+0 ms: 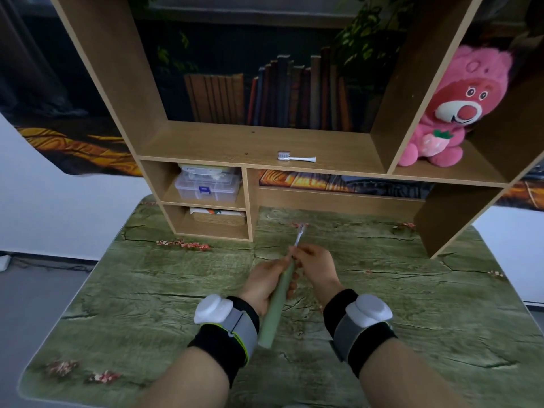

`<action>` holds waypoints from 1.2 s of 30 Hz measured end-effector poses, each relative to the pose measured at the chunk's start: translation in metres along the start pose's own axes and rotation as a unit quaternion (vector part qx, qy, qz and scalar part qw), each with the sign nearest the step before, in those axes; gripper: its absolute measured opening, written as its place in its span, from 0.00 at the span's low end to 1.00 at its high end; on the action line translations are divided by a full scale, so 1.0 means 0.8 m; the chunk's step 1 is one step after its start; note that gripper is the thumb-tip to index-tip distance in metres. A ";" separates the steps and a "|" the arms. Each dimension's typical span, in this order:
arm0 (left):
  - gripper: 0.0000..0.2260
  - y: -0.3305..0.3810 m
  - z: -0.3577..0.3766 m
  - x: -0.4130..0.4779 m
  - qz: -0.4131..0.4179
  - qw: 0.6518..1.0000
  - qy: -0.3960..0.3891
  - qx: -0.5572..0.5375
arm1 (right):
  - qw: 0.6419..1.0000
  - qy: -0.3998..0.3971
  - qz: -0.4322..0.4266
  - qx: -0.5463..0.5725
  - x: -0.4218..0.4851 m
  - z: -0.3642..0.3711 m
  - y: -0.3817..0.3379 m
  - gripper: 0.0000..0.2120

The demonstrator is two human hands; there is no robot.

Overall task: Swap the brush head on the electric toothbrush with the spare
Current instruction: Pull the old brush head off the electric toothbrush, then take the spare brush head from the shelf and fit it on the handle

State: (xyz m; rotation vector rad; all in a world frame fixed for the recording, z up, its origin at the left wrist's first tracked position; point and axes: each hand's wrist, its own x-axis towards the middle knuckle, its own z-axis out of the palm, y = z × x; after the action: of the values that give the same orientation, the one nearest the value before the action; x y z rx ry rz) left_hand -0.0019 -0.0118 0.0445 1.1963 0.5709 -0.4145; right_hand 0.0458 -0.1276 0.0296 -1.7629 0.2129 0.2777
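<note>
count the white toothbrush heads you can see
2: one white brush head on the green toothbrush handle, pinched by the right hand; the spare lies on the wooden shelf.

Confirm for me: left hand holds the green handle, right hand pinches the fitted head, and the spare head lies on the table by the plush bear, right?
Not quite. The head view shows the spare head lying on the wooden shelf, not the table. The rest holds: left hand grips the green handle, right hand pinches the fitted head.
</note>
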 end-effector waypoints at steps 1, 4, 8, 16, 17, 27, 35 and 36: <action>0.15 -0.001 -0.001 0.000 -0.005 1.000 -0.004 -0.005 | 1.000 0.001 0.006 0.013 0.002 0.001 0.002 0.08; 0.15 -0.004 -0.004 -0.003 -0.037 0.998 -0.031 -0.036 | 0.999 0.008 0.022 0.022 0.006 0.000 0.008 0.07; 0.12 -0.011 -0.010 -0.008 -0.081 0.993 -0.043 -0.079 | 0.996 0.035 0.060 0.052 0.013 -0.005 0.015 0.04; 0.14 -0.011 -0.022 -0.013 -0.070 0.990 0.011 -0.125 | 0.986 0.008 0.095 -0.137 0.008 -0.025 0.095 0.14; 0.14 -0.010 -0.023 -0.013 -0.067 0.989 0.011 -0.131 | 0.978 -0.005 0.109 -0.176 0.006 -0.027 0.110 0.15; 0.12 -0.012 -0.023 -0.015 -0.045 0.982 -0.009 -0.185 | 0.870 -0.132 0.129 -0.456 -0.005 -0.046 0.161 0.10; 0.11 -0.016 -0.029 -0.019 -0.036 0.983 0.018 -0.179 | 0.906 -0.057 0.142 -0.396 -0.010 -0.040 0.175 0.14; 0.09 -0.016 -0.030 -0.019 -0.035 0.984 0.020 -0.176 | 0.909 -0.053 0.143 -0.389 -0.009 -0.040 0.176 0.14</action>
State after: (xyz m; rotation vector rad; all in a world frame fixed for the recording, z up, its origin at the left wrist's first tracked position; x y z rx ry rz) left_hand -0.0259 0.0066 0.0378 0.8477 0.6910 -0.3335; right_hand -0.0001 -0.1879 -0.0936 -2.4992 0.3092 0.7471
